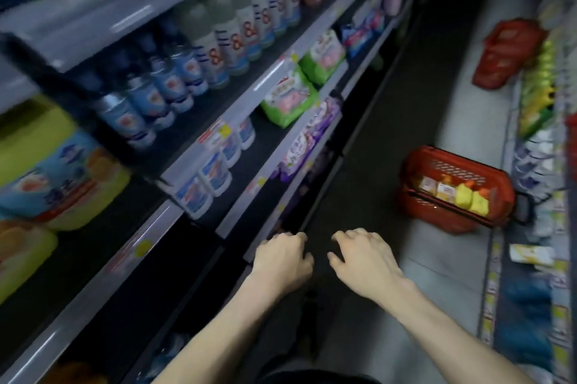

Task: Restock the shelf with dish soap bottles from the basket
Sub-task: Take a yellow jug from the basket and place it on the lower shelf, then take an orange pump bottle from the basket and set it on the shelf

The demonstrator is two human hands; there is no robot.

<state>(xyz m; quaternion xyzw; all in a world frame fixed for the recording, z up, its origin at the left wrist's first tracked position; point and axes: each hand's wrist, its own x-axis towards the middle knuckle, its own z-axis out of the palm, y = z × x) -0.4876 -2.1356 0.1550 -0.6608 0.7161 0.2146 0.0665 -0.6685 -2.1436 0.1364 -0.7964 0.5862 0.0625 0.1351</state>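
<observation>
Along the frame's left, a grey metal shelf carries blue-labelled bottles and green pouches. Lower centre, the left hand and right hand hover empty, fingers loosely curled. Right of centre, a red plastic basket on the floor holds yellow dish soap bottles; another red basket lies upper right.

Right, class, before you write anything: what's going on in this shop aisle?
A person stands in the aisle with the left hand and right hand held out in front, loosely curled and holding nothing. The red basket sits on the floor to the right, apart from both hands, with yellow bottles inside. The shelf on the left holds rows of bottles and packets. No bottle is being carried.
</observation>
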